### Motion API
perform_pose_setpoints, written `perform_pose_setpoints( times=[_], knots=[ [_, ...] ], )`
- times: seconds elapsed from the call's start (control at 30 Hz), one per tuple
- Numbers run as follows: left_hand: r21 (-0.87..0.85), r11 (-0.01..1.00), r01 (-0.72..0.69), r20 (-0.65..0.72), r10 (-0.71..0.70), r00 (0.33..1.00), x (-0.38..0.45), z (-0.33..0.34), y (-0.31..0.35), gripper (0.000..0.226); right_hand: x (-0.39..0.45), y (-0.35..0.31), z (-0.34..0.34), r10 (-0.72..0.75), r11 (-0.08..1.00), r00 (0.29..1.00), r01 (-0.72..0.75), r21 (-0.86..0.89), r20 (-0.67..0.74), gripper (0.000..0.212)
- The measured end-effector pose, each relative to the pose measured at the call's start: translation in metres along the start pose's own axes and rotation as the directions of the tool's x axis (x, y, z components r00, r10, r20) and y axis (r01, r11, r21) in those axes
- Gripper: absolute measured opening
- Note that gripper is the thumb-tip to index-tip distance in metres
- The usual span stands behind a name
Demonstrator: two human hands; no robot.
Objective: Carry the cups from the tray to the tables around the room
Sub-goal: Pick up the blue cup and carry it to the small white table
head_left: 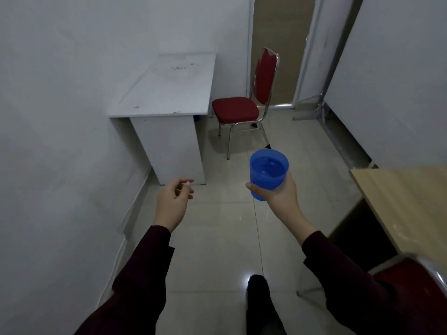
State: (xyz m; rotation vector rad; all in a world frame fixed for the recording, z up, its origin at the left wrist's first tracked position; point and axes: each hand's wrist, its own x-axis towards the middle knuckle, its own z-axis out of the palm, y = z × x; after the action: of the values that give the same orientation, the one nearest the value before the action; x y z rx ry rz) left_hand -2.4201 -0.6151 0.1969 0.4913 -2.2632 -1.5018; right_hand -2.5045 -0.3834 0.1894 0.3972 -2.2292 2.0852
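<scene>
1. No brand, label or readable writing appeared anywhere in the view.
2. The right hand [280, 192], at about three o'clock from centre, gripped a blue cup [268, 172] around its lower half, thumb on the near side. The cup stood upright, open mouth up, held in the air over the floor; whether it held liquid could not be told.
3. The left hand [174, 199], at about nine o'clock, held nothing, its fingers loosely curled and partly spread.
4. Both arms wore dark maroon sleeves [137, 281].
5. A white table [169, 93] stood against the white wall [60, 93] at eleven o'clock, its top marked with a few dark specks.
6. A red padded chair [239, 110] with a metal frame stood just beside that table, at twelve o'clock.
7. A light wooden table [406, 201] reached in at four o'clock, with part of another red chair [416, 281] near it at five o'clock.
8. The floor [217, 238] was pale glossy tile.
</scene>
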Motion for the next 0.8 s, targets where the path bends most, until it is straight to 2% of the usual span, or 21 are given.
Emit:
perform_pose_setpoints(
  times=[0.3, 0.8],
  knots=[
    [-0.014, 1.0, -0.005, -0.08, 0.004, 0.997, 0.217, 0.068, 0.026, 0.019, 0.239, 0.028, 0.003, -0.009, 0.997, 0.995, 0.016, -0.069, 0.098, 0.059],
    [-0.034, 0.999, 0.009, -0.085, -0.011, 0.996, 0.562, 0.127, -0.009, 0.019, 0.584, 0.103, 0.088, -0.016, 0.999, 0.998, 0.018, -0.035, 0.058, 0.073]
  ],
)
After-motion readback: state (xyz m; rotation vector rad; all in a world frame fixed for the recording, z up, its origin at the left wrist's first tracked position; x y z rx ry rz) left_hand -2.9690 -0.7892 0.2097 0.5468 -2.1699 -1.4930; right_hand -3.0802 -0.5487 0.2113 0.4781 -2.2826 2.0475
